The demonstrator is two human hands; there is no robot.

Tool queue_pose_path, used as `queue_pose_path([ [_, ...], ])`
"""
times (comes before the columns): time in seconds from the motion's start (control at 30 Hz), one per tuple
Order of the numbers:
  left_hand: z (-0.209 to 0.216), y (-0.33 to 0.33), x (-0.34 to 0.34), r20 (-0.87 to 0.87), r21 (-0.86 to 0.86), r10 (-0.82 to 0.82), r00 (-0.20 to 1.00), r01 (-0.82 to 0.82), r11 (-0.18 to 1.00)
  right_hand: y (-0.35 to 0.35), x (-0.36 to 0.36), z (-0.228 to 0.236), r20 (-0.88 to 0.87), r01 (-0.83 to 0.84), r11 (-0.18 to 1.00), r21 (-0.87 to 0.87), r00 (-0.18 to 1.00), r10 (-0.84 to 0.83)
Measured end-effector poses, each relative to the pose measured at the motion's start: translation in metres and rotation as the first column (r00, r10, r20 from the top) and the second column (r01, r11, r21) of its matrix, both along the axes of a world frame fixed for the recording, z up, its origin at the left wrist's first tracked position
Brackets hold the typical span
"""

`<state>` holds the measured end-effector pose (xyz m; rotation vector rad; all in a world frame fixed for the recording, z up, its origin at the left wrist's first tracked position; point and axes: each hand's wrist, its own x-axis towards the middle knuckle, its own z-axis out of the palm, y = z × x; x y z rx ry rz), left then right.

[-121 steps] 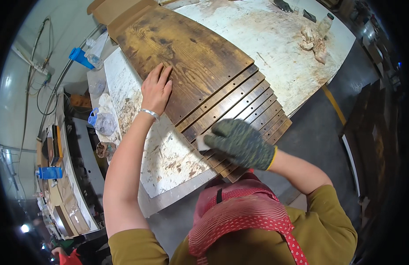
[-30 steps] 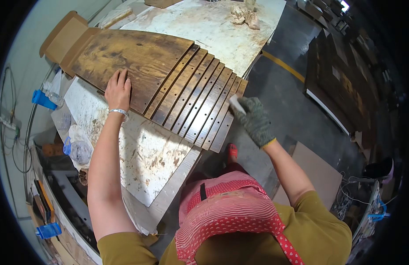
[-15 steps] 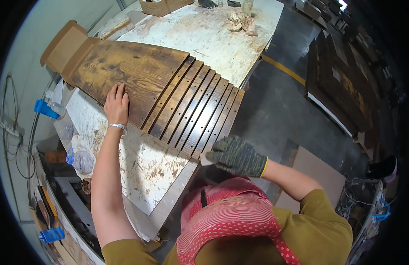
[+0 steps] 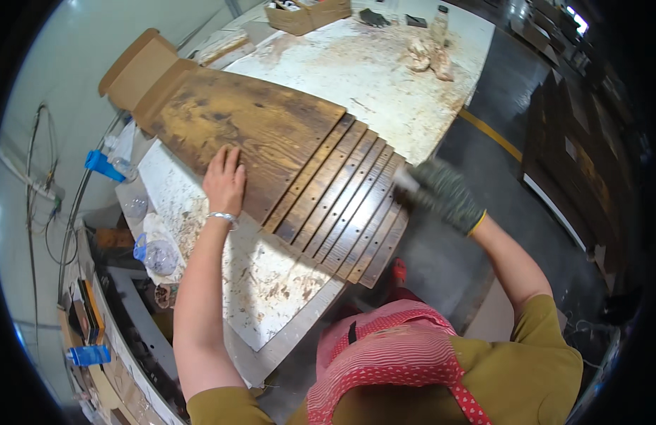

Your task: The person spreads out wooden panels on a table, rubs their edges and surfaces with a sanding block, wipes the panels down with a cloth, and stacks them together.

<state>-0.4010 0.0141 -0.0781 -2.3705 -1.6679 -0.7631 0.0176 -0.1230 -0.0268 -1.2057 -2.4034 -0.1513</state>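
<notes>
right fingers (image 4: 430,178) partly hide a pale block (image 4: 405,179)

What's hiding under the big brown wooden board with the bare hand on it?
More brown wooden boards, stepped so only their ends show, and below them a stained white work surface. The top board covers the rest of those boards, so I can't see that.

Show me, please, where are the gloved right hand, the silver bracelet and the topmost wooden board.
Gloved right hand (image 4: 445,195): head view, back of the hand.
Silver bracelet (image 4: 221,215): head view, middle of its band.
Topmost wooden board (image 4: 260,131): head view, upper face.
</notes>
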Motion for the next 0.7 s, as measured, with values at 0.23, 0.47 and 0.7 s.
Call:
queue_pose_path([
  [0.23,0.042,-0.044,-0.008,0.206,0.04,-0.077,0.975,0.071,0.997,-0.028,-0.225,-0.01,-0.299,-0.545,0.677,-0.494,0.838,0.456],
  [0.47,0.059,-0.188,-0.115,0.602,-0.205,0.269,0.752,-0.18,0.962,0.012,-0.376,-0.049,-0.336,-0.599,0.741,-0.305,0.795,0.504],
  [0.7,0.053,-0.229,-0.115,0.633,-0.243,0.282,0.721,-0.161,0.957,0.008,-0.393,-0.082,-0.15,-0.522,0.809,-0.269,0.853,0.501],
])
